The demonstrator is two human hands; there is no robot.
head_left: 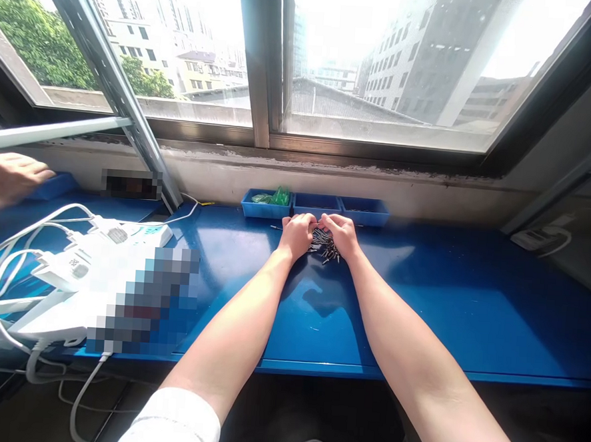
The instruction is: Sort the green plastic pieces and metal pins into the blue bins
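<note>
My left hand [298,235] and my right hand [340,233] meet near the back of the blue table, fingertips nearly touching. Both are closed in a pinch; whatever lies between the fingers is too small to name. Just under and between them is a pile of thin, dark and silvery metal pieces [330,248], their exact kind unclear. One similar slim piece [275,228] lies apart, left of my left hand. Right behind my hands stand three joined blue bins: the left bin [266,210] holds green plastic, while the middle bin [318,198] and right bin [363,217] show little of their contents.
On the left, a white power strip [149,236] carries several plugs and looping white cables [10,263]. A blurred-out object lies beside it. Another person's hand [12,178] is at the far left, by a metal frame post [147,148]. Windows rise behind the table [450,304].
</note>
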